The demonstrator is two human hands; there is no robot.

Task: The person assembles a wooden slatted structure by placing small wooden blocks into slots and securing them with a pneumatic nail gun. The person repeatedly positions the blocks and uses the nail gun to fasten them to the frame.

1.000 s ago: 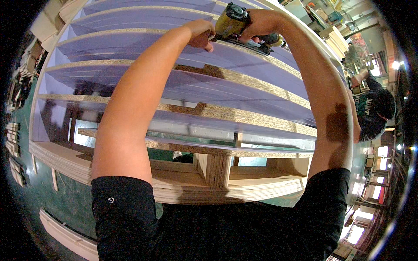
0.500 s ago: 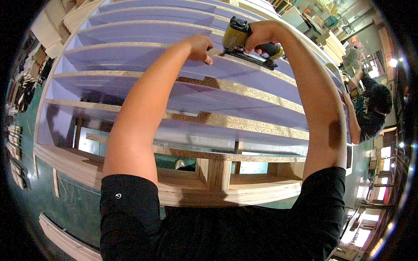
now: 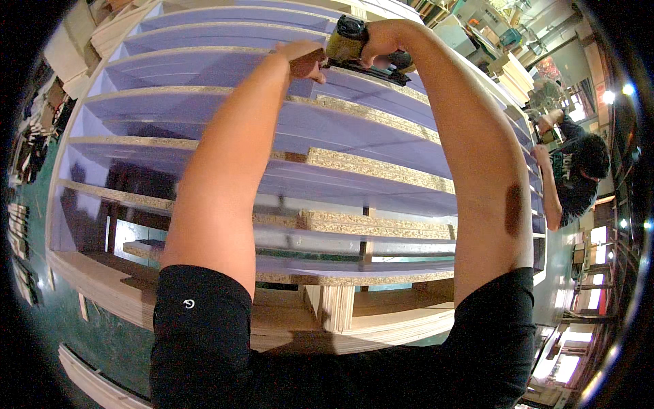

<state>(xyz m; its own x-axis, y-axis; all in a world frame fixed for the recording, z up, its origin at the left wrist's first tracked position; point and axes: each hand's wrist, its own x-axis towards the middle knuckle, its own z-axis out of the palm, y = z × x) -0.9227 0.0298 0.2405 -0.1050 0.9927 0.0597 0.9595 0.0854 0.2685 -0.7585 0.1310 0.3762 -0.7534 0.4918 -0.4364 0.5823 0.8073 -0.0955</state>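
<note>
Here, at the left edge, loose wooden offcuts [image 3: 27,146] lie on the green floor, clear of the work. The main piece is a large shelf frame [image 3: 225,116] laid flat, its pale violet panels set in rows with raw chipboard edges [image 3: 375,167] facing up; a plywood base rail [image 3: 102,290] runs along the near side, evidently carrying the panels.

Both arms reach out across the frame toward its far rows. The left hand [image 3: 303,58] rests on a panel edge just beside the tool, fingers curled down onto the board, most likely to steady it where the tool bears. The right hand [image 3: 388,41] is clenched around the grip of a yellow-and-black nail gun [image 3: 347,44], whose nose is pressed against the same panel edge. The tool sits nearly upright, so that the fastener would enter squarely into the chipboard.

Further right, well apart from the frame, a second person [image 3: 575,174] in dark clothing bends over separate work. Stacked boards [image 3: 514,75] stand behind, near the far right corner.
</note>
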